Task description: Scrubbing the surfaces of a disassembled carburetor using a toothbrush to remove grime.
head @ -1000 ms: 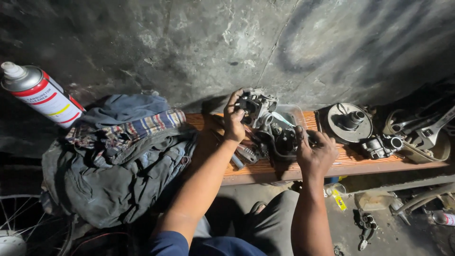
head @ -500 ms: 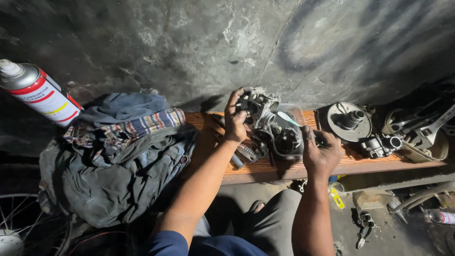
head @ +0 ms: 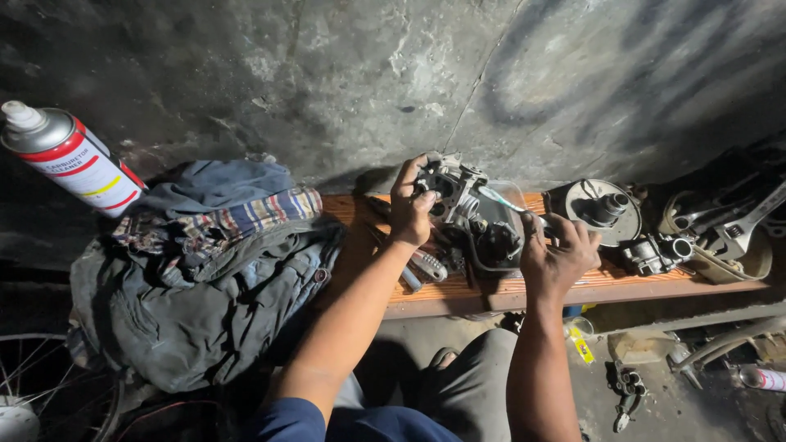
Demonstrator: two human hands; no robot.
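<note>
Your left hand (head: 412, 205) is closed around the top of a grey metal carburetor body (head: 453, 190), thumb and fingers clamped on its upper casting, holding it up just above the back of an orange wooden bench (head: 606, 286) set against a rough concrete wall (head: 409, 74). Your right hand (head: 557, 254) is curled near the lower, darker end of the part, fingers bent around what seems to be a thin tool; the light is too dim to be sure whether it grips or only rests there.

The carburetor looks like rigid cast metal, fairly heavy for its bulk, probably greasy, with small protruding fittings that could bend. The thick central casting is the safer place to hold.

Room is tight. A pile of clothes and a dark bag (head: 196, 295) crowds the bench's left end. A round metal cover (head: 602, 211), a small engine part (head: 655, 254) and a large wrench (head: 737, 221) fill the right. Loose metal pieces (head: 426, 266) lie beneath your left wrist, near the front edge. A red and white spray can (head: 70, 155) stands far left.
</note>
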